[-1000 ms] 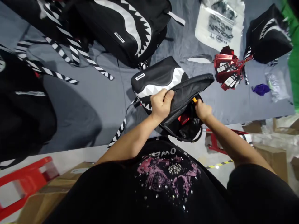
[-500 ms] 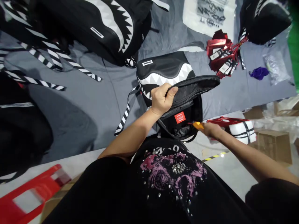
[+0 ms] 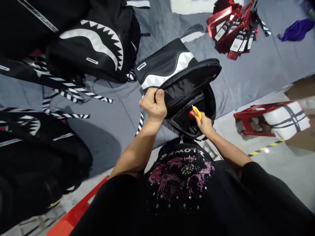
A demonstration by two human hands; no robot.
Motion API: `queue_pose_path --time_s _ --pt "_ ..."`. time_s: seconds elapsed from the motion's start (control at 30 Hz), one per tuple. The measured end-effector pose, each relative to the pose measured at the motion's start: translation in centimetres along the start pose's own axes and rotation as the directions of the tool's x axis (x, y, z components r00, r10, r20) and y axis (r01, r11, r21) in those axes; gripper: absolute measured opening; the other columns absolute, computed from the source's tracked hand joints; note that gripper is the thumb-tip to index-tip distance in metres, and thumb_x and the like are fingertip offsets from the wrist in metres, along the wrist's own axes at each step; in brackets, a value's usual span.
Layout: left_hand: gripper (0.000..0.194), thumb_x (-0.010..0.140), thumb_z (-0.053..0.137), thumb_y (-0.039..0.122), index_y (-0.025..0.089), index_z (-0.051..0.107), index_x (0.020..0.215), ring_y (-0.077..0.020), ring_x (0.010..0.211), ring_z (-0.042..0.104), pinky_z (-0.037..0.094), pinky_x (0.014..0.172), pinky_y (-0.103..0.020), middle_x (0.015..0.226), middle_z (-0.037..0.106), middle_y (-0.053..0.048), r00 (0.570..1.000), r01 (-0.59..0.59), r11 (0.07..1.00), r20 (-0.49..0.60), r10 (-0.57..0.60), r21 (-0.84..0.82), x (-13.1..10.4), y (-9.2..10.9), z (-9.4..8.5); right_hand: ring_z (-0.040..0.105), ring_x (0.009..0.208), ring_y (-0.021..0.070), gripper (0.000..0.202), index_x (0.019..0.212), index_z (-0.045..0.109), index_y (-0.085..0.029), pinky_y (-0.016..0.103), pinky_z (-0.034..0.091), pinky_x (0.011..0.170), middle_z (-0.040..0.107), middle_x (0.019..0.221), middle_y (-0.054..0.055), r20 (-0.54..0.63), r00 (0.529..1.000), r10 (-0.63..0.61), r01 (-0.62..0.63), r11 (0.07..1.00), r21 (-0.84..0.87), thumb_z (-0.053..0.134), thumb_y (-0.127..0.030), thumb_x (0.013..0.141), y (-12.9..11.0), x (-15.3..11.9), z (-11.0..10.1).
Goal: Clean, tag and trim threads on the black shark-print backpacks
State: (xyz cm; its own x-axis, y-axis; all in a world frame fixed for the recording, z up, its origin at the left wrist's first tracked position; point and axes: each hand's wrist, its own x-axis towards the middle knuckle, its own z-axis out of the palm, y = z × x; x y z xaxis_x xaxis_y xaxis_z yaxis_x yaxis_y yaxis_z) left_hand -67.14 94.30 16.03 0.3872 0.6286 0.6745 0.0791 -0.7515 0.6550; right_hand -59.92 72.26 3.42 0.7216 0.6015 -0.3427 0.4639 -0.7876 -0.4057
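My left hand [image 3: 154, 104] is closed on the edge of the lifted front flap [image 3: 188, 83] of a black backpack [image 3: 157, 60] with a white shark-teeth design. The bag's main compartment gapes open toward me. Inside it, a red label [image 3: 191, 113] is partly covered by my right hand [image 3: 204, 125]. That hand grips small yellow thread snips [image 3: 197, 113], their thin metal tip pointing up and left over the opening. A black-and-white striped strap [image 3: 140, 123] hangs at the bag's left side.
Several black backpacks [image 3: 98, 49] lie on the grey cloth-covered table [image 3: 258, 75] to the left. Red foil hang tags [image 3: 231, 29] and a purple cloth item [image 3: 296, 31] rest toward the back right. A red stool [image 3: 256, 119] holds a white strapped bundle [image 3: 283, 119].
My right hand has brought the yellow snips from the bag's right edge left and up, over its opening. My left hand still holds the flap. The view has shifted and turned slightly.
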Motion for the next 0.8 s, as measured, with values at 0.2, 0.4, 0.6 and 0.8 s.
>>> queue_pose_path --time_s 0.2,0.4,0.6,0.8 --pt "0.044 0.096 0.044 0.048 0.020 0.045 0.062 -0.0095 0.051 0.036 0.028 0.055 -0.027 0.054 0.036 0.005 0.999 0.016 0.998 -0.049 -0.013 0.053 0.3 -0.8 1.0 0.065 0.088 0.0215 0.049 0.127 0.043 -0.015 0.027 0.047 0.074 0.068 0.098 0.012 -0.111 0.976 0.186 -0.151 0.951 0.270 0.024 -0.049 0.098 0.0 1.9 -1.1" --pt "0.046 0.094 0.043 0.053 0.020 0.044 0.062 -0.0095 0.052 0.038 0.029 0.056 -0.026 0.055 0.035 0.005 1.000 0.015 1.000 0.011 -0.015 0.005 1.0 -1.2 2.1 0.053 0.053 0.0141 0.043 0.120 0.044 -0.023 0.025 0.044 0.048 0.051 0.066 -0.003 0.107 0.958 0.266 -0.263 0.669 0.695 0.037 -0.057 0.092 0.1 1.8 -4.4" --pt "0.046 0.094 0.040 0.055 0.022 0.044 0.064 -0.0102 0.051 0.040 0.032 0.056 -0.027 0.055 0.037 0.004 0.991 -0.025 0.997 0.129 0.034 -0.074 1.9 -1.1 2.8 0.029 0.036 0.0067 0.047 0.091 0.044 -0.024 0.019 0.029 0.034 0.030 0.050 -0.012 0.249 0.937 0.246 -0.343 0.501 0.795 0.060 -0.066 0.077 3.4 -4.5 -9.4" --pt "0.047 0.095 0.036 0.057 0.022 0.044 0.065 -0.0105 0.050 0.042 0.033 0.055 -0.027 0.055 0.037 0.004 0.983 -0.039 0.996 0.176 0.053 -0.081 2.2 -1.1 3.2 0.014 0.037 0.0048 0.052 0.083 0.043 -0.023 0.018 0.028 0.039 0.018 0.049 -0.014 0.391 0.912 0.123 -0.408 0.193 0.892 0.049 -0.074 0.080 2.9 -3.2 -8.9"
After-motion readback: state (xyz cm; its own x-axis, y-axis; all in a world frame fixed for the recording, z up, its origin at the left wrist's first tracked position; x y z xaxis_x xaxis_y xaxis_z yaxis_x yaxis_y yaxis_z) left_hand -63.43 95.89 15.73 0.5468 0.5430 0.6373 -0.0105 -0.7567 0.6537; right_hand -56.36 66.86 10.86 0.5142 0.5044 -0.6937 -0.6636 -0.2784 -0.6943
